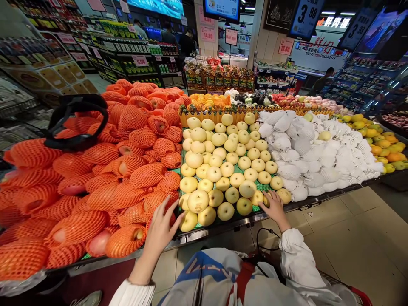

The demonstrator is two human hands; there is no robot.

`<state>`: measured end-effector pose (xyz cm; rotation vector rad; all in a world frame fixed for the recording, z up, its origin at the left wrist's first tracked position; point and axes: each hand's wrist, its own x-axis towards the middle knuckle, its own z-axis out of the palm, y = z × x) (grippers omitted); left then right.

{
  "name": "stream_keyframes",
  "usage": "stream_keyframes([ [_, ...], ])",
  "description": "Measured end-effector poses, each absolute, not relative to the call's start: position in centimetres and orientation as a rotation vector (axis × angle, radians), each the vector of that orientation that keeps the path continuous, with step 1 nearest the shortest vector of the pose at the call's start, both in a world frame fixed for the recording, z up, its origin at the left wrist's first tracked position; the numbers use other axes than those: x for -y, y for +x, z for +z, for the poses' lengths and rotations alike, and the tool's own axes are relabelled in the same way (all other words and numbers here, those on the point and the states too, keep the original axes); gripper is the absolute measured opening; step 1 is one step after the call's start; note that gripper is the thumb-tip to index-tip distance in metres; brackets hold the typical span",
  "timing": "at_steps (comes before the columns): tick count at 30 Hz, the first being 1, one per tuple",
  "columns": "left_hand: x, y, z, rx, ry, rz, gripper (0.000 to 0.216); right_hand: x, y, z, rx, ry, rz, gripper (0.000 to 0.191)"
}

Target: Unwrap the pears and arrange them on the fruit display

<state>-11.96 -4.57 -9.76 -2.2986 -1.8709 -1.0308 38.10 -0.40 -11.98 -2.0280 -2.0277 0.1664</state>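
In the head view, round yellow pears (214, 174) lie in a wide bed on green matting (263, 186). My left hand (162, 223) is at the bed's front left corner, its fingers spread and nothing in its grasp; the fingertips are close to the front pears and the netted fruit. At the front right corner is my right hand (274, 208), open, with fingers spread beside a spotted pear (283, 196). Whether its fingertips touch the pears I cannot tell. Left of the pears are heaped fruits in orange foam nets (116, 196).
Fruits in white foam nets (321, 163) fill the right side, with yellow-orange fruit (387, 144) beyond. A black strap-like object (76, 121) lies on the orange nets. A metal edge (219, 230) runs along the display's front. Shelves and several people stand behind.
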Motion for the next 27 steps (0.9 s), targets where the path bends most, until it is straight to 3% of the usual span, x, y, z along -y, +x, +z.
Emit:
stream_keyframes([
  [4,4.5,-10.6,-8.5,1.837,-2.243,-1.054,0.048,-1.7,37.0,-10.1,2.273,-1.95,0.309,0.087],
  [12,6.5,-6.6,-7.3,1.825,-2.124,-1.19,0.035,-3.5,36.4,-9.6,2.331,-1.963,0.319,0.077],
  [17,4.7,1.6,-7.3,1.659,-2.448,-1.226,0.032,-2.9,36.5,-10.4,2.372,-1.932,0.266,0.091],
  [22,-0.8,11.6,-8.0,1.559,-2.74,-1.121,0.047,-1.3,38.1,-11.5,2.228,-1.933,0.216,0.099],
  [27,-5.0,17.2,-8.8,1.771,-2.742,-0.939,0.078,0.1,39.6,-12.7,2.158,-1.937,0.173,0.078],
])
